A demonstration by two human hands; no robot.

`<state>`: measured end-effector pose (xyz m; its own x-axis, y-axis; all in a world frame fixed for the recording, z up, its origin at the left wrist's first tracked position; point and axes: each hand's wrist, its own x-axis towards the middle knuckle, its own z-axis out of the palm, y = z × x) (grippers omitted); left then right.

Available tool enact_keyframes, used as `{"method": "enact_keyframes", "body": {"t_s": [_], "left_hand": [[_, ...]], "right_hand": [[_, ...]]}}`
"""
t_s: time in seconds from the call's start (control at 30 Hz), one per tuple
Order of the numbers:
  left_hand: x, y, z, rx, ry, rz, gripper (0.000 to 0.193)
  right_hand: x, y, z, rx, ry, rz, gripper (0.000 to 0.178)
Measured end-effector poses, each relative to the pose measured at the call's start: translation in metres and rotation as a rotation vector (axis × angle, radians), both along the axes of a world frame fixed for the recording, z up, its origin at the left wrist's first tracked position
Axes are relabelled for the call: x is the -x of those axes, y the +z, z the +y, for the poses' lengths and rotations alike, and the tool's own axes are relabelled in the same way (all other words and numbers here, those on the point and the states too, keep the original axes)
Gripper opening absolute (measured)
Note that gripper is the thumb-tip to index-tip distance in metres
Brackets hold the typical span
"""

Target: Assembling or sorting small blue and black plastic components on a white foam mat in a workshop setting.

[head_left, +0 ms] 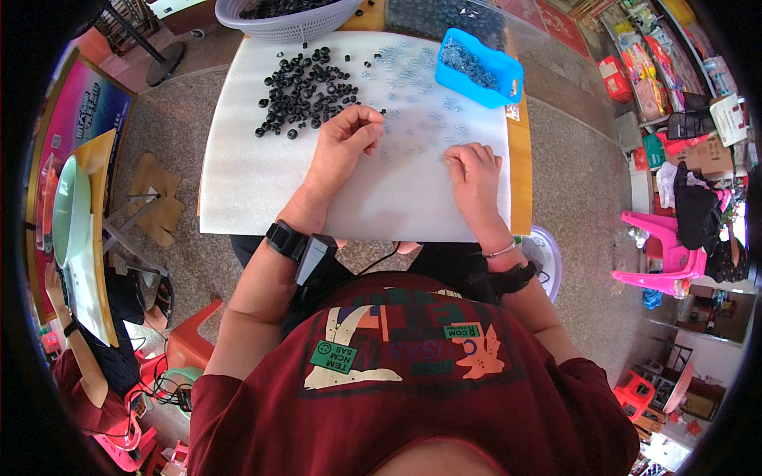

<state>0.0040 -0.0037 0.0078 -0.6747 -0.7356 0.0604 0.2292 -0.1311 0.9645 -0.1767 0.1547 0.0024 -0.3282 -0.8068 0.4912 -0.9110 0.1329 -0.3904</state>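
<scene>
My left hand [343, 149] is over the middle of the white sheet, thumb and forefinger pinched together. Whatever it may hold is too small to make out. To its right, my right hand [475, 178] bends down at the sheet with its fingertips closed beside small transparent pieces [409, 131]; I cannot tell what is in them. A loose heap of small round black parts [309, 94] lies left of and beyond my left hand. At the far right of the sheet, a blue plastic bin [500, 97] contains many more small transparent pieces [468, 65].
The white sheet [262, 186] covers a wooden table [520, 182]. A grey basket [295, 28] of black parts stands at the far edge. A lavender tub [549, 258] is on the floor at right, with pink stools [663, 250] beyond. At left, another person's arm [83, 357] rests near a side table.
</scene>
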Motion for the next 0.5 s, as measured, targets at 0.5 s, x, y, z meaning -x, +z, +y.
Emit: {"method": "enact_keyframes", "body": {"t_s": [0.5], "left_hand": [[0.002, 0.003, 0.007, 0.104, -0.16, -0.079, 0.006]], "right_hand": [[-0.042, 0.021, -0.039, 0.02, 0.217, -0.205, 0.013]]}}
